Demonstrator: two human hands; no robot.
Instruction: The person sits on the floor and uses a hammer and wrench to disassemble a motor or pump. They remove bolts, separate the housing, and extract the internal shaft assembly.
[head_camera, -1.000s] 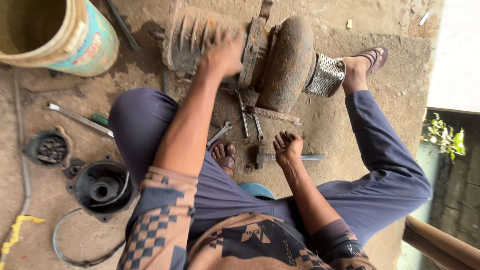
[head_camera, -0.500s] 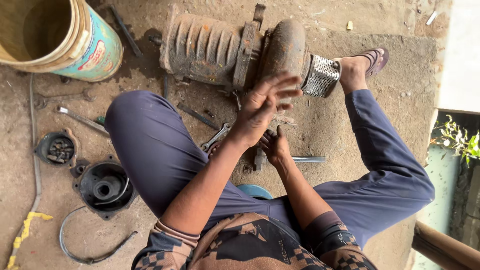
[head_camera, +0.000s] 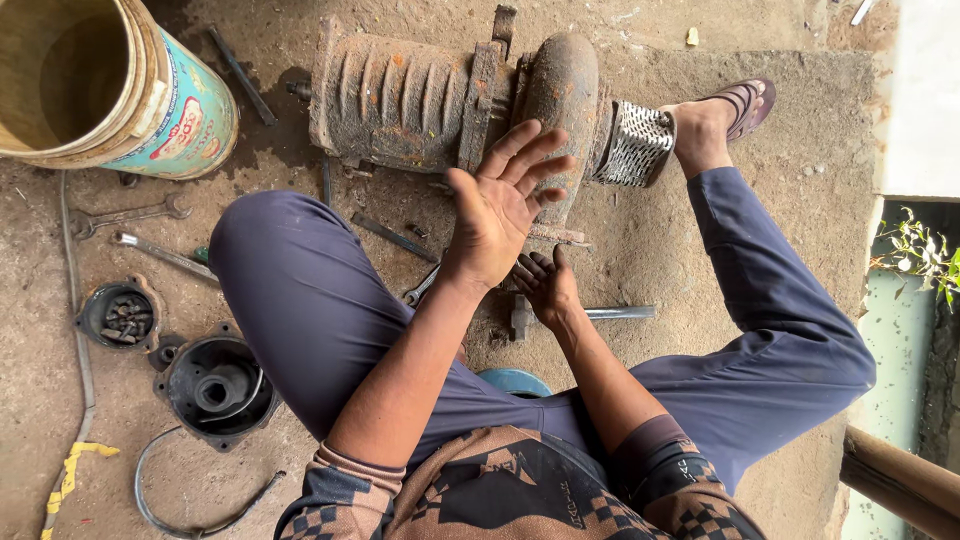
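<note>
Rusty pump motor (head_camera: 450, 100), 12 o'clock: left hand (head_camera: 500, 205) spread wide, empty; right hand (head_camera: 545, 285) loosely open above hammer (head_camera: 585, 313). Risk: greasy palms slipping.

An outdoor repair yard, worked at ground level: a rusty, dirt-caked pump motor (head_camera: 450, 95) lies on the bare concrete floor (head_camera: 780, 110) among spanners (head_camera: 125, 215), a removed black housing (head_camera: 218, 388), a cup of bolts (head_camera: 118, 316) and a plastic bucket (head_camera: 110, 85).

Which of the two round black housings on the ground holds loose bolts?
The smaller housing, farther left by the wrenches; loose bolts fill its cup. The larger housing below it shows only a bare central hub.
</note>
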